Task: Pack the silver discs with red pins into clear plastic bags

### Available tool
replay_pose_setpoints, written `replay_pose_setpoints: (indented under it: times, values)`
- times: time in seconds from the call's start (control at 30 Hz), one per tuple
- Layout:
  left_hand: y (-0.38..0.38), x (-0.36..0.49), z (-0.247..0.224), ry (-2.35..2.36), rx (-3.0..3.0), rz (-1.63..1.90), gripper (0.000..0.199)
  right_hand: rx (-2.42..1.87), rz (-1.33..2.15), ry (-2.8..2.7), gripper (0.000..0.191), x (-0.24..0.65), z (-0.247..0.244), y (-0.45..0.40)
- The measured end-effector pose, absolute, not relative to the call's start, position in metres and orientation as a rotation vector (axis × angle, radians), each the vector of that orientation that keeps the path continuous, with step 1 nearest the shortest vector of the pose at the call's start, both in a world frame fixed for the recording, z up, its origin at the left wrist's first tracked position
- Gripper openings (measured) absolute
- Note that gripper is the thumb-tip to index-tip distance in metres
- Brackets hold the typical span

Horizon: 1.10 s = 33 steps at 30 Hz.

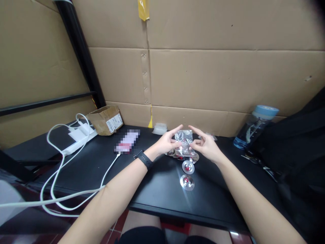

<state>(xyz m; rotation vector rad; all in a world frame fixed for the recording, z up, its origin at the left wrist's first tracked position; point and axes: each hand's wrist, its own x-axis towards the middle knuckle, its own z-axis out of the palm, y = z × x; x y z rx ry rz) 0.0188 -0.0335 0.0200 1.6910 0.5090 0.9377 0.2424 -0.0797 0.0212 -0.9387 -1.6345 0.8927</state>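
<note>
Between my two hands is a small clear plastic bag (183, 137), raised above the black tabletop. My left hand (170, 139), with a black watch on its wrist, pinches the bag's left edge. At the opposite edge my right hand (206, 146) grips it, index finger stretched upward. Whether anything is inside the bag is hard to tell through the glare. Under and in front of the hands lie several shiny round metal discs with red centres. One disc (188, 167) sits just below the bag, and another disc (187, 182) is closer to the table's front edge.
A phone (127, 141) on a white cable lies left, near an open cardboard box (105, 120) and a white power strip (80, 142). Clear plastic bags (159, 128) rest by the cardboard wall. A blue-lidded bottle (255, 127) stands right, beside black fabric (302, 145).
</note>
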Motion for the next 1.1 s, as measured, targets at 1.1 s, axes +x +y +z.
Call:
replay_pose_setpoints:
  times: [1.1]
  values:
    - [-0.021,0.014,0.018,1.190,3.173,0.915,0.017,-1.141,0.788,-1.440,0.062,0.235,0.006,-0.062]
